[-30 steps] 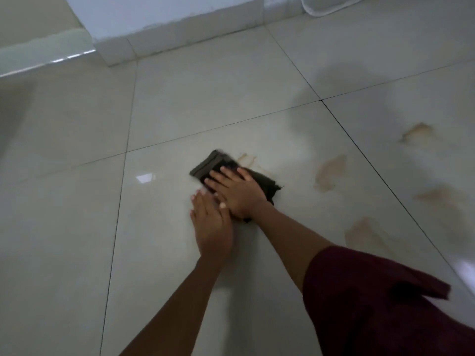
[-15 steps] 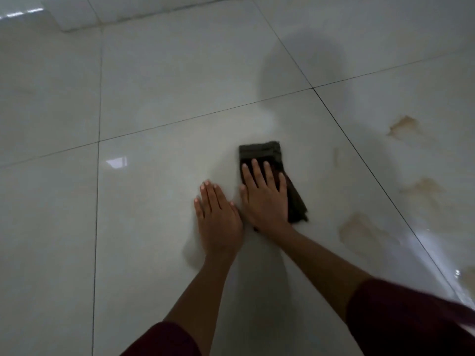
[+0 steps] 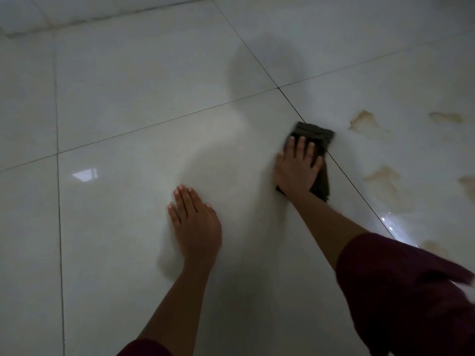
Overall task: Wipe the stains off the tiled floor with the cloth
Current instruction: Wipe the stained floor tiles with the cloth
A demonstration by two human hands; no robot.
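A dark folded cloth [image 3: 314,131] lies on the glossy white tiled floor [image 3: 144,104], right at a grout line. My right hand [image 3: 297,168] presses flat on the cloth with fingers spread, covering its middle. My left hand [image 3: 196,224] rests palm down on the bare tile, lower and to the left, holding nothing. Several brown stains mark the tile to the right of the cloth: one near it [image 3: 363,122], one farther right [image 3: 446,117], one lower [image 3: 383,177].
A white skirting or wall base [image 3: 77,15] runs along the top left. More brown stains sit at the right edge [image 3: 467,182] and lower right [image 3: 434,246]. My dark red sleeve [image 3: 401,291] fills the lower right corner.
My right hand has slid the cloth rightward and away, up to the grout line near the stains. My left hand stayed flat on the tile, now well apart from the right.
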